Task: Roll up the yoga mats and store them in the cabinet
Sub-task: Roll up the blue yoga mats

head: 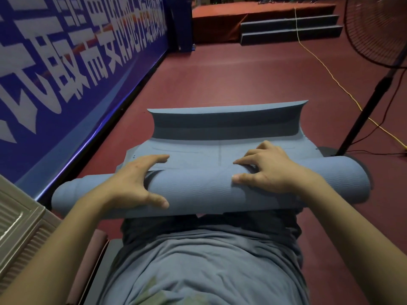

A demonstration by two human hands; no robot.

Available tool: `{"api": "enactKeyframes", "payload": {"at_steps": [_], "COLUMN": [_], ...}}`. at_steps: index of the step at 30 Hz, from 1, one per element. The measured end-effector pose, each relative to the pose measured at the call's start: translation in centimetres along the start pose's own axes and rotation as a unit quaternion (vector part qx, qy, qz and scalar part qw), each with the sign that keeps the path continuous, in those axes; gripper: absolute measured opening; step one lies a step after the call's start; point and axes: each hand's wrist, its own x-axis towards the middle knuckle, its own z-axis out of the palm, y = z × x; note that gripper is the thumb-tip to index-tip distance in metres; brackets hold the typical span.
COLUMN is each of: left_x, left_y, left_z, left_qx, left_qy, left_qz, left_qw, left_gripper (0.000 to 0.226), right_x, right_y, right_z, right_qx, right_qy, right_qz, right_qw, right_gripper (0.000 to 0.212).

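Observation:
A blue-grey yoga mat [196,190] lies across the red floor in front of me, most of it wound into a thick roll. Its unrolled end [224,124] stretches away from me, and the far edge curls upward. My left hand [134,183] rests on the left part of the roll, fingers spread over the top and thumb on the near side. My right hand [264,170] presses on the right part of the roll with fingers spread flat. A dull red rolled mat [97,245] lies by my left side.
A blue banner wall [66,84] runs along the left. A beige panelled cabinet [19,227] stands at the near left. A standing fan [378,62] with its base and a yellow cable [326,69] occupy the right. A red stage with grey steps [288,25] is far ahead.

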Motion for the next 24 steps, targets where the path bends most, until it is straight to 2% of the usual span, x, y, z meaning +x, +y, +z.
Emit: {"api": "enactKeyframes", "payload": {"at_steps": [2, 4, 7, 10, 11, 13, 15, 17, 21, 24], "left_x": [-0.3, -0.5, -0.5, -1.0, -1.4, -1.7, -1.3, -0.3, 2.4, 3.7], "left_y": [-0.6, -0.5, 0.2, 1.2, 1.6, 2.8, 4.0, 4.6, 4.7, 4.5], "left_z": [0.2, 0.6, 2.0, 3.0, 3.2, 3.2, 3.4, 3.8, 3.6, 2.9], "left_qx": [0.02, 0.054, 0.125, 0.172, 0.186, 0.229, 0.282, 0.307, 0.314, 0.3], "left_qy": [0.042, 0.076, 0.145, 0.178, 0.178, 0.137, 0.062, 0.029, 0.042, 0.019], "left_qz": [0.018, 0.069, 0.157, 0.145, 0.137, 0.1, 0.043, 0.001, -0.015, -0.011], "left_qw": [0.999, 0.993, 0.969, 0.958, 0.957, 0.958, 0.956, 0.951, 0.948, 0.954], "left_gripper": [0.111, 0.098, 0.072, 0.062, 0.065, 0.092, 0.125, 0.142, 0.145, 0.144], "right_x": [0.3, 0.4, -0.2, -0.6, -0.6, -0.3, 0.1, 0.6, 1.1, 1.9], "right_y": [0.0, -0.1, -0.2, -0.5, -0.7, -0.9, -0.9, -0.5, -0.1, 0.0], "right_z": [0.2, 0.7, 1.3, 1.3, 1.4, 1.3, 1.0, 0.6, 0.7, 0.3], "right_qx": [-0.006, -0.02, -0.021, -0.023, -0.031, -0.053, -0.062, -0.049, -0.06, -0.066], "right_qy": [-0.002, 0.01, 0.072, 0.093, 0.101, 0.112, 0.094, 0.06, 0.006, -0.021], "right_qz": [0.014, 0.017, 0.025, 0.041, 0.044, 0.046, 0.049, 0.057, 0.051, 0.047], "right_qw": [1.0, 1.0, 0.997, 0.995, 0.993, 0.991, 0.992, 0.995, 0.997, 0.997], "right_gripper": [0.096, 0.091, 0.078, 0.06, 0.054, 0.049, 0.054, 0.069, 0.109, 0.121]}}
